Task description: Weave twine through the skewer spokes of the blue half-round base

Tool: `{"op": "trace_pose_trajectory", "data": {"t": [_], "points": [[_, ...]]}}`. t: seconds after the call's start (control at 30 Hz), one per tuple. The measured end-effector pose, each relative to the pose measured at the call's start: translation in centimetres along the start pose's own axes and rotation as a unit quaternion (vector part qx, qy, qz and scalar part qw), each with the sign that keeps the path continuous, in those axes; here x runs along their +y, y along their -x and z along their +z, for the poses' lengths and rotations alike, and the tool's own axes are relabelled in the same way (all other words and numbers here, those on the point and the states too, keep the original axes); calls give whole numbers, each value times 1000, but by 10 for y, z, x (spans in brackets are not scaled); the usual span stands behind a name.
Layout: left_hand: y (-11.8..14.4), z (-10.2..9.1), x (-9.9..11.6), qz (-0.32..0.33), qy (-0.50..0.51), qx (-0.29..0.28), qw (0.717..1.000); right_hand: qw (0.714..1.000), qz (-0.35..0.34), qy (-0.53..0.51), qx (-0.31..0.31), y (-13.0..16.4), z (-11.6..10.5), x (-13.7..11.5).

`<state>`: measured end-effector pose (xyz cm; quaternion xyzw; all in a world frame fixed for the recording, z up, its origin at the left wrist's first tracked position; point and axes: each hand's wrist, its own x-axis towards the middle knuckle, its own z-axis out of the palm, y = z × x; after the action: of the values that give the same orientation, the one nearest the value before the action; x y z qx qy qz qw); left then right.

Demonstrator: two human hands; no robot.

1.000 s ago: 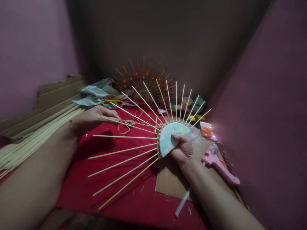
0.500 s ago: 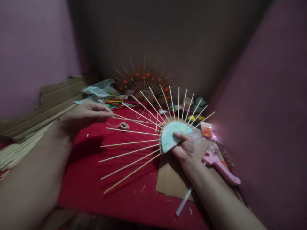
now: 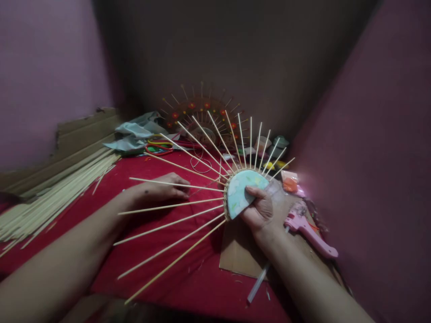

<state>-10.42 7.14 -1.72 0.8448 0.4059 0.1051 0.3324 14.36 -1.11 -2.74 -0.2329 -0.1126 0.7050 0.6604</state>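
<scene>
A half-round piece with a pale blue-green patterned face [image 3: 244, 190] is in my right hand [image 3: 259, 208], thumb on its face and fingers behind. Thin wooden sticks [image 3: 170, 229] fan out from its curved edge, where brown twine [image 3: 226, 197] is wound. My left hand [image 3: 168, 187] is low over the cloth, behind the left-hand sticks, with its fingers curled together. A thin strand of twine runs from these fingertips toward the half-round piece. The small twine coil is out of sight, apparently behind or in this hand.
A red cloth [image 3: 161, 278] covers the table. Loose sticks [image 3: 63, 197] and cardboard [image 3: 84, 130] lie left. Scissors [image 3: 158, 148] and a finished fan-shaped piece [image 3: 202, 105] are at the back. A pink glue gun [image 3: 311, 235] rests on a brown board [image 3: 239, 251] at right.
My left hand has come down and right, from the upper left to the cloth behind the sticks. The stick fan has tilted, its left sticks reaching nearer me. My right hand keeps its hold.
</scene>
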Motion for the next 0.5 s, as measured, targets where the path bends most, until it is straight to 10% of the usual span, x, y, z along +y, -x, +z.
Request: {"op": "trace_pose_trajectory", "data": {"t": [0.23,0.37,0.5], "points": [[-7,22,16,165,-216,38,962,998,1,50,-48,4,-2,0],[0,9,32,172,-63,123,975,999,-17,33,-23,0,-4,-1],[10,17,54,68,159,83,981,1000,-15,15,-8,-4,-4,-2]]}}
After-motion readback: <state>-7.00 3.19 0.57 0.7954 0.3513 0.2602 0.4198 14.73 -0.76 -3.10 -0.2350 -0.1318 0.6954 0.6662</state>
